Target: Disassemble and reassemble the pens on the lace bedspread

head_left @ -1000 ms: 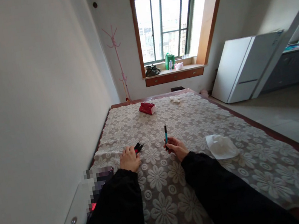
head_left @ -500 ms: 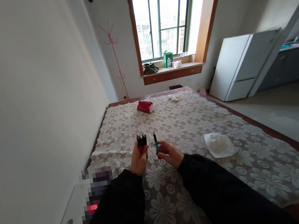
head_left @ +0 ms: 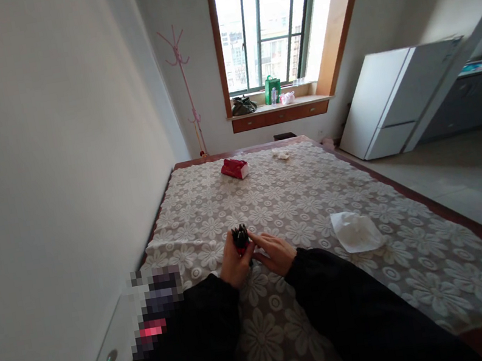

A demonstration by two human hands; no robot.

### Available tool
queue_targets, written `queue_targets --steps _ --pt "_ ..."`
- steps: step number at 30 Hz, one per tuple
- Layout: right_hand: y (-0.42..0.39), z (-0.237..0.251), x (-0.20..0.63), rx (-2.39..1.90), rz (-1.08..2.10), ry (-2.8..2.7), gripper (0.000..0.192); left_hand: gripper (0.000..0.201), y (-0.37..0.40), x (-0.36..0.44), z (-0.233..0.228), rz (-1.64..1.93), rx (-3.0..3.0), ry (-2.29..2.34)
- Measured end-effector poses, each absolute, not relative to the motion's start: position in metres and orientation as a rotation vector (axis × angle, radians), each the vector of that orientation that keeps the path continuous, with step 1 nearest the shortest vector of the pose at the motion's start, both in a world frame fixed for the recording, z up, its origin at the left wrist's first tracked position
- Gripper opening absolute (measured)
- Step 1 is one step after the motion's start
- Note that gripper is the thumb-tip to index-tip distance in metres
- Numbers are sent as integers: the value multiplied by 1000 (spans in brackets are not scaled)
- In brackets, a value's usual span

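My left hand [head_left: 236,261] is wrapped around an upright bundle of several black pens [head_left: 240,236], with red showing low on the bundle. Their pointed tips stick up above my fingers. Against the bundle's right side, my right hand [head_left: 276,251] has its fingers and thumb closed in on the pens. The blue-gripped pen cannot be made out on its own; it is hidden by my fingers or among the others. Both hands are just above the flowered tablecloth [head_left: 270,329].
A red packet [head_left: 234,168] and a small pale crumpled item [head_left: 281,154] lie toward the table's far end. White crumpled paper [head_left: 355,231] lies to the right. At the left, beside the wall, are a white case-like object [head_left: 113,353] and a blurred-out patch.
My right hand has brought the blue-gripped pen left to the bundle, and my left hand has shifted slightly right. My hands now meet, and the separate pen no longer shows.
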State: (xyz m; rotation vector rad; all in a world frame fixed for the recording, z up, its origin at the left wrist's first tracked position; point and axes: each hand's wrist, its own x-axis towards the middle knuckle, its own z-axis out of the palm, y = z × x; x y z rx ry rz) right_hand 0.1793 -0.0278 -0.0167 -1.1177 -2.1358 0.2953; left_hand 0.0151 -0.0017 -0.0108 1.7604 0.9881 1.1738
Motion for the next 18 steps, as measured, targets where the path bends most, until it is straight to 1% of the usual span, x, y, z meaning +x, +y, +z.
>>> queue_targets --steps 4,7,10,14,18 --pt "-31 -10 179 -1077 311 -2100 72 25 -3 14 -9 1284 1714 932" --pt "-32 -9 177 -1095 348 -2016 72 24 -3 12 -11 1302 1674 947" --pt "-31 -13 176 -1091 370 -1981 69 26 -1 12 -12 1230 1662 989" --pt "-29 -19 174 -1079 412 -1919 68 21 1 13 -10 1049 1796 978" --pt "-32 -13 175 -971 586 -1896 72 26 -2 13 -5 1083 1818 979"
